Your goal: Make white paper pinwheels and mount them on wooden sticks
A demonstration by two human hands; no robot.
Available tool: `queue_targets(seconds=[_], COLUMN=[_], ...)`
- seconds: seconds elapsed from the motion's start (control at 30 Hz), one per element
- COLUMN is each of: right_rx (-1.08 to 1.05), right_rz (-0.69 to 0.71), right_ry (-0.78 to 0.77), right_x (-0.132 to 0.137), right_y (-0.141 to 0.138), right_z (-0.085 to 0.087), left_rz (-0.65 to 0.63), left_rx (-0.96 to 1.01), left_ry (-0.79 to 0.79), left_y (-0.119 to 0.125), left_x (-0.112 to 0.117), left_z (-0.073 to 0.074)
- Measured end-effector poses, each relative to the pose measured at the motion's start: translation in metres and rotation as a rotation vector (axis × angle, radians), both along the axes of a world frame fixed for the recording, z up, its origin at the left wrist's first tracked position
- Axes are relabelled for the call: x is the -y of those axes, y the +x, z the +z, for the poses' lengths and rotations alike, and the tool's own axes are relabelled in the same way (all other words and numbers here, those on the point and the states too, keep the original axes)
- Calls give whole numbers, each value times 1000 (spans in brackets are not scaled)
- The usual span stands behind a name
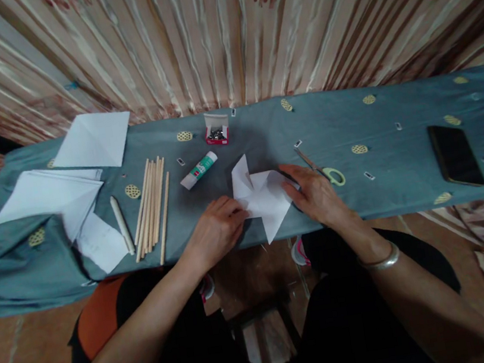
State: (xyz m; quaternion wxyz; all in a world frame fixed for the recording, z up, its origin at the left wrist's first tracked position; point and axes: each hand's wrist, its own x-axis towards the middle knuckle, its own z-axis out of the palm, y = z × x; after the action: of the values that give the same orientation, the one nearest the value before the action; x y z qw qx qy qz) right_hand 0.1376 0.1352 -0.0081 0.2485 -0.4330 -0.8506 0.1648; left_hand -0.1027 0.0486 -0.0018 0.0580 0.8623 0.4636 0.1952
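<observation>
A white paper pinwheel (266,193) with folded, pointed blades lies near the front edge of the cloth-covered table. My left hand (218,228) pinches its left blade between thumb and fingers. On the opposite side, my right hand (315,192) grips the right blade, thumb in front and fingers behind the paper. Just behind my left hand lies a glue stick (199,170) with a green label. Scissors (324,170) with pale green handles rest close to my right hand's fingers. Further back stands a small open red-and-white box (217,131) containing shiny metal pieces, too small to name.
Several wooden sticks (151,209) lie left of my left hand, beside a pale pencil-like stick (122,223). White paper sheets (52,196) are piled at the left, near bunched tablecloth (14,261). A dark phone (455,155) lies at the right. A striped curtain (222,40) hangs behind the table.
</observation>
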Motion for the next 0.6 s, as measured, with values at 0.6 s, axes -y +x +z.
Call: queue_targets(seconds=[0.6], right_rx=[149], right_rz=[-171], right_ry=[-257], right_x=[29], right_y=[9], right_z=[22], left_rz=[-10], left_rx=[45], left_ry=[-20], left_y=[20], left_x=[8], left_z=[8])
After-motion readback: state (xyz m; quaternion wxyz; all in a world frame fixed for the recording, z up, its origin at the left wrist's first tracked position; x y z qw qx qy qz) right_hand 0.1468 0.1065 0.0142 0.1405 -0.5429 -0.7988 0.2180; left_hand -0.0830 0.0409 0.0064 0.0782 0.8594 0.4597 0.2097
